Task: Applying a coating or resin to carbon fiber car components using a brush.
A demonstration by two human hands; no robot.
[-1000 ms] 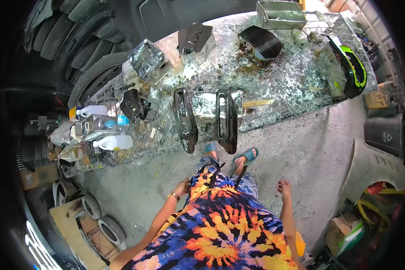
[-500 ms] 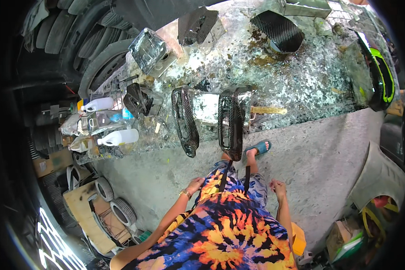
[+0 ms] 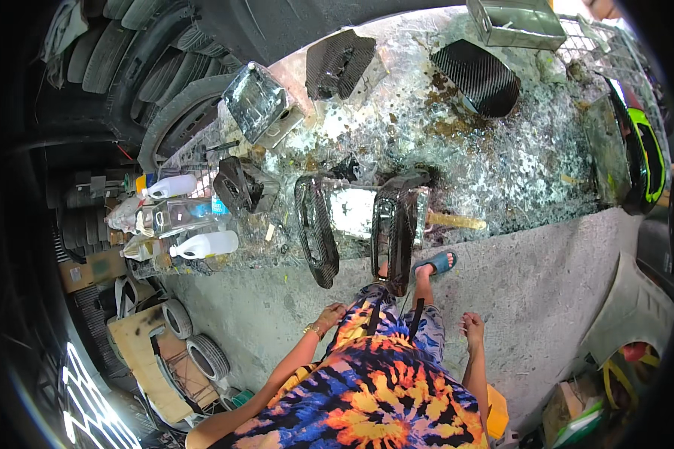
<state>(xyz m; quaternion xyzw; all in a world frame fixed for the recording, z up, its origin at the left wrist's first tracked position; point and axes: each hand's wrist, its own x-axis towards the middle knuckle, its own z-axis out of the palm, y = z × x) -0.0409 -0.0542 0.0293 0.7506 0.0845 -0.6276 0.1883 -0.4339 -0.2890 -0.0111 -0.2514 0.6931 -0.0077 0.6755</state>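
My left hand point(image 3: 329, 318), with a band at the wrist, hangs beside my patterned shorts; it appears empty, its fingers loosely stretched. At my right side, my right hand point(image 3: 472, 328) has curled fingers. A small greyish tip point(image 3: 487, 317) shows next to it, too small to name. Two long black carbon-fibre-weave frames stand at the bench's near edge in front of me: a left frame point(image 3: 316, 243) and a right frame point(image 3: 383, 224). Between them is a shiny silvery block point(image 3: 352, 212). A flat yellowish stick point(image 3: 457, 221) lies right of them. Neither hand touches these.
The stained workbench point(image 3: 532, 172) also bears a carbon-weave panel point(image 3: 478, 78), a dark angular part point(image 3: 341, 63), a metal box point(image 3: 520, 26), and a black-and-green part point(image 3: 644, 153). White bottles point(image 3: 206, 245) stand left. Tyres point(image 3: 208, 358) lie lower left; a plastic chair point(image 3: 614, 299) is at right.
The bench and its parts appear lower and slightly further right in the picture, as my view has tilted. My right hand sits slightly lower, its fingers still curled. Nothing on the bench was moved.
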